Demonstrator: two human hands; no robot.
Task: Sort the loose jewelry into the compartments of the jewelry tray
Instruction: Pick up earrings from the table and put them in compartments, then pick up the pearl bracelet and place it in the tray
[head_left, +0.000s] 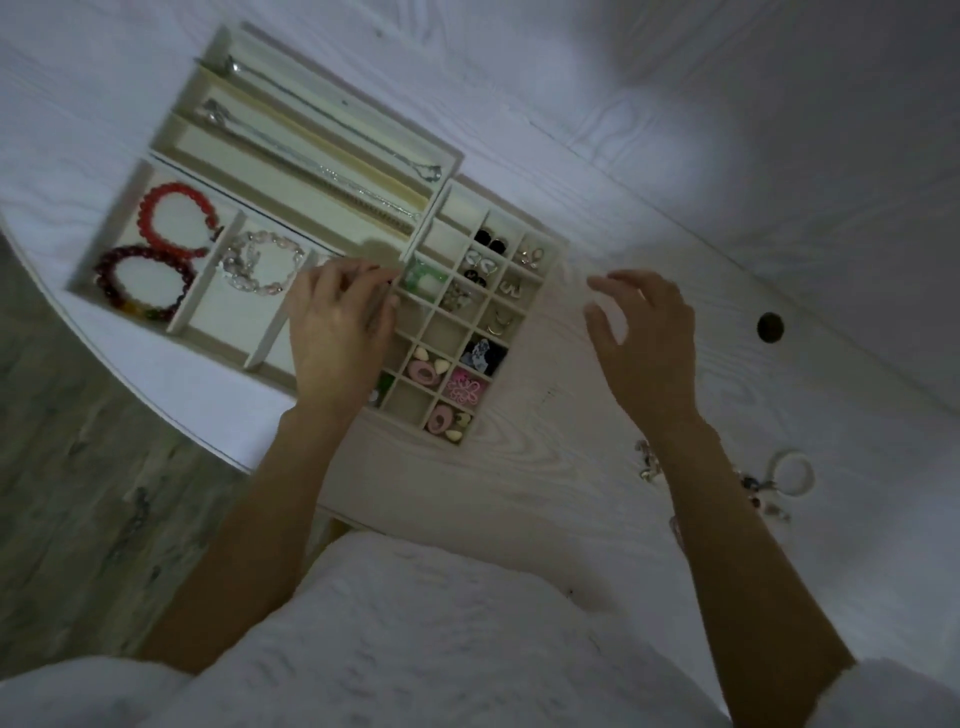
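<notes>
A white table (597, 156) with wood-grain pattern fills most of the view. Its near-left edge is curved. There is a round dark hole (769, 327) in the top, on the right side. Light is dim and bluish, w/ a brighter patch on the far part of the top, approx. in the middle. At left, below the table edge, the floor (67, 441) shows: grey boards w/ dark marks.
</notes>
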